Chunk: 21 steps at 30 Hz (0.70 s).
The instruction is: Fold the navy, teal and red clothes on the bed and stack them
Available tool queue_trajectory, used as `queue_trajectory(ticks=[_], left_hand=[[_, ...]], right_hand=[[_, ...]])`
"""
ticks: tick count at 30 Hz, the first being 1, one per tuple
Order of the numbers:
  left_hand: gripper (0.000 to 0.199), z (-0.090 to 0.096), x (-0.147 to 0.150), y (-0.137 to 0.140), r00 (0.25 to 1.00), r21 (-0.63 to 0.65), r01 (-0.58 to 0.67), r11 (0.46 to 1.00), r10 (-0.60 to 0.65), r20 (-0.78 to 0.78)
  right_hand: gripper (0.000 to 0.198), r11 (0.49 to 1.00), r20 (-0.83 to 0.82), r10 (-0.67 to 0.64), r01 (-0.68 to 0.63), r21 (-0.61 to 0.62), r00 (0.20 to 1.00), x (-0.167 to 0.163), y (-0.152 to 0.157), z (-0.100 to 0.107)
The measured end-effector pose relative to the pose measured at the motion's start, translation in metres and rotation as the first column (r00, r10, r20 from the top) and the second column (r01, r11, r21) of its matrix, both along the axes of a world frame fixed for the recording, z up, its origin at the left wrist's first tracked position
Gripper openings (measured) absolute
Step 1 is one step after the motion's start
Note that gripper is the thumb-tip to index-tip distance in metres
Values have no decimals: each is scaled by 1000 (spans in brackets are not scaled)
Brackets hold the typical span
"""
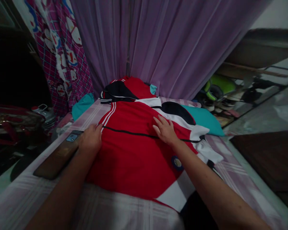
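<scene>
A red sports jacket (127,156) with white and black panels lies spread on the plaid bed sheet. A thin black line runs across it, and a round badge shows near my right forearm. At the jacket's left edge, by its white stripes, my left hand (90,139) is closed with the fingers curled on the cloth. My right hand (166,130) rests palm down on the red fabric, fingers spread. Beyond it lies a bunched red and black garment (139,88). A dark phone (59,156) lies beside my left wrist.
Purple curtains (182,48) hang behind the far edge of the bed. Teal cloth (204,118) sticks out at the right, and another teal piece (83,106) at the left. A rack with shoes (207,104) stands to the right. Near the left edge is a clear plastic bottle (44,113).
</scene>
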<state>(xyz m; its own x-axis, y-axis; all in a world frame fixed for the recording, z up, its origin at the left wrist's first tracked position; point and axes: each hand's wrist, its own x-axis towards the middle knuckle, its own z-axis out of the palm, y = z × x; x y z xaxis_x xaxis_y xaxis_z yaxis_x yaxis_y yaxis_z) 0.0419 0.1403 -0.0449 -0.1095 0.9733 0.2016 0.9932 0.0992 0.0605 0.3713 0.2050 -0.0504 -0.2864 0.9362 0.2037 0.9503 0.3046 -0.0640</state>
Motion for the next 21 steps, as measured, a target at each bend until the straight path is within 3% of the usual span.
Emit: queue_trajectory(ticks=[4,6,10,15,18,21], left_hand=[[48,-23,28,-27,933,68,351,934,-355,57],[53,-39,33,-42,906,58,418,906,-421,38],[61,-55,22,-54,900,40,435,900,-435,-5],[67,-51,14,-54,920,54,392,918,-391,-27],[65,-48,15,-52,924,-25,382,924,-383,-19],[66,-44,16,-52,929,-36,369,929,-369,9]], right_hand=[[54,985,25,140,-137,-109,990,15,-74,-8],[55,980,45,105,-96,-172,993,27,-97,-20],[54,983,12,3,-1,-186,1000,47,-109,-31],[53,991,-2,-68,68,-112,998,74,-110,-31],[54,977,-12,-87,83,-195,996,90,-113,-29],[52,968,-181,-67,20,-251,981,109,-115,-20]])
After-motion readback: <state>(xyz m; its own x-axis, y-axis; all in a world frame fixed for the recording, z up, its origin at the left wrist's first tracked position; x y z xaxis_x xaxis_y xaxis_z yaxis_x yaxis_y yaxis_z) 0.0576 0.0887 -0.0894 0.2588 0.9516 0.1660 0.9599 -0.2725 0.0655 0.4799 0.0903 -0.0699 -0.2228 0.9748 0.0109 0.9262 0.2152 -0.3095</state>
